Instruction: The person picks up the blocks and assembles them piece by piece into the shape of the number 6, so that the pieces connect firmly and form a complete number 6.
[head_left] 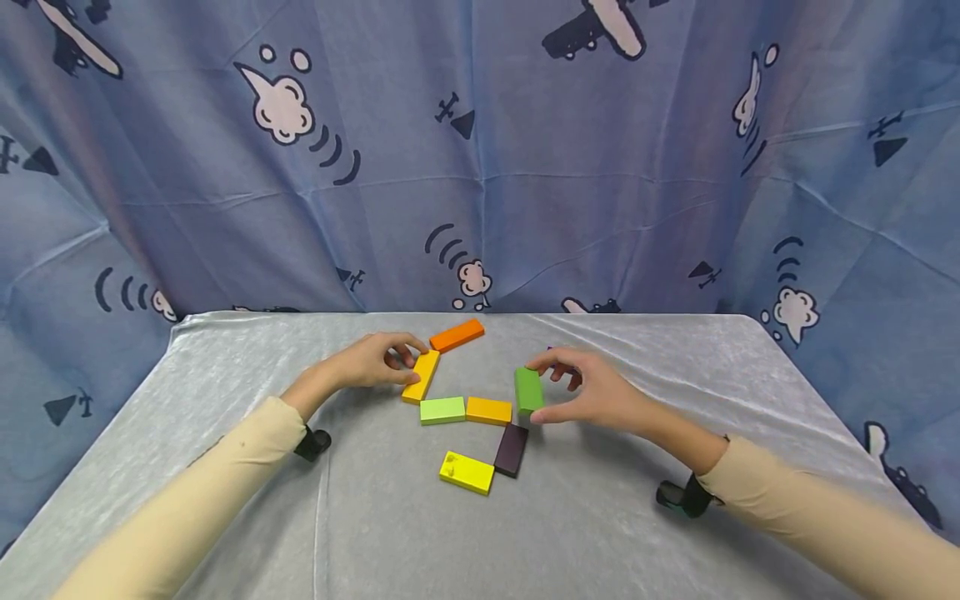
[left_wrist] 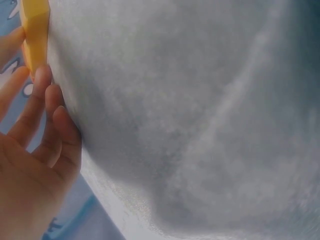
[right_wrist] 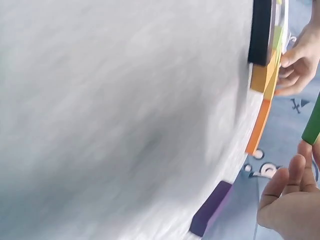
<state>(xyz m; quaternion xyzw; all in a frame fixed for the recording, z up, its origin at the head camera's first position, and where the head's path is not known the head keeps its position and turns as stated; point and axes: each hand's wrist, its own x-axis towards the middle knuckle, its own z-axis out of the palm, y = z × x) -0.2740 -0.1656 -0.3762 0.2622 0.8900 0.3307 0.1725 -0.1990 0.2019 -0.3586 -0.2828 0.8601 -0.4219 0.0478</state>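
green block (head_left: 528,389) in the right hand (head_left: 596,392)

No words or numbers can be read, though the wrist views look hazy.

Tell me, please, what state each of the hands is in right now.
Left hand: holding the golden-yellow block.
Right hand: holding the darker green block.
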